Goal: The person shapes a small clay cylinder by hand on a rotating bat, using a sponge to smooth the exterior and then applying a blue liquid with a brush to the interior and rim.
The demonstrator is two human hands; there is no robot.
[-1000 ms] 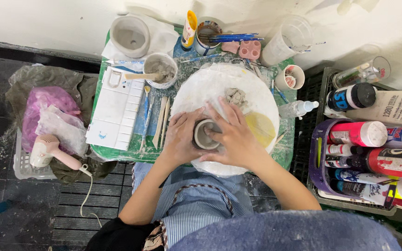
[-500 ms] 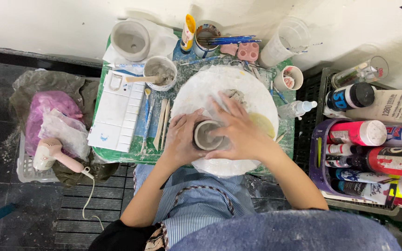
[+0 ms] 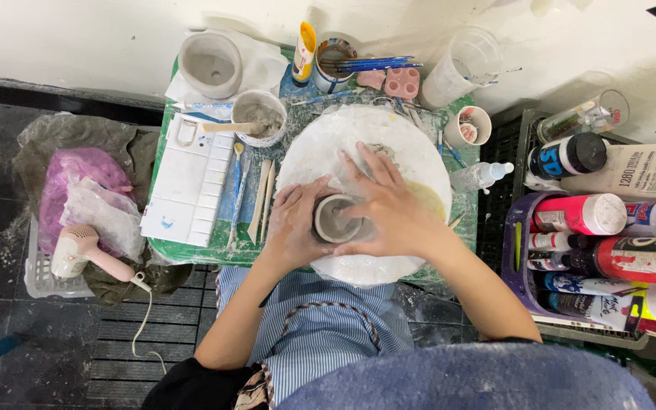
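Left hand [image 3: 291, 228] and right hand [image 3: 389, 209] cup clay cup [image 3: 334, 220].

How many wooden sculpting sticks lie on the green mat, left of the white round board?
2. Both pale flat wooden sculpting sticks lie side by side: one further left, the other nearer the white round board. More may be hidden under the hands.

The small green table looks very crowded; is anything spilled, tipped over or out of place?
Nothing is tipped or broken. Both hands, left hand and right hand, cup a small grey clay cup on a white round board. Only oddity: a pink hair dryer lies on the floor basket beside the table.
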